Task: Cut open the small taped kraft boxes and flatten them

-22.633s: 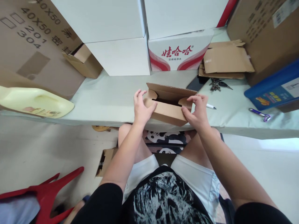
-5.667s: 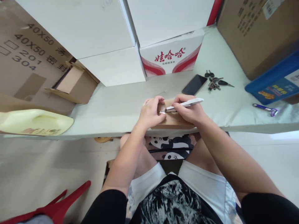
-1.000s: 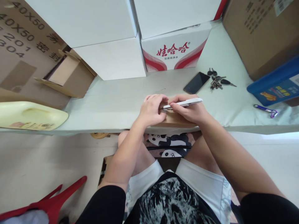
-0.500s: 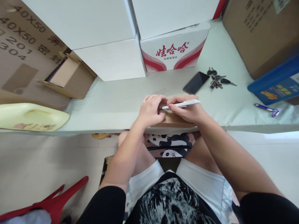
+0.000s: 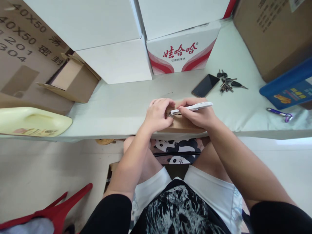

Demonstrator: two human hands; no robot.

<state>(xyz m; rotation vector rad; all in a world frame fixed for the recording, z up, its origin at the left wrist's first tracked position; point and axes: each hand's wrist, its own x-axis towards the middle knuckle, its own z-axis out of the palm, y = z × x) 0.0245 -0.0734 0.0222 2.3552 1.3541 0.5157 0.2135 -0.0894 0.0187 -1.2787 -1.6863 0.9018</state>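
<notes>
A small closed brown cardboard box [image 5: 181,124] lies at the near edge of the pale green table [image 5: 117,105]. My left hand [image 5: 158,114] rests curled on the box's left part and holds it down. My right hand [image 5: 198,115] is closed on a white pen [image 5: 192,107], whose tip touches the box top right beside my left fingers. Both hands cover most of the box.
White cartons [image 5: 114,60] and a red-printed carton [image 5: 181,52] stand behind. An open small brown box [image 5: 73,81] and a cream plastic jug [image 5: 31,122] are at left. A phone [image 5: 205,85], keys [image 5: 227,83], a purple tool [image 5: 279,113] and a blue box [image 5: 289,86] lie at right.
Hardly anything differs over the last second: the pen shifts slightly on the box top. Much earlier the box stood open between both hands and the pen lay on the table.
</notes>
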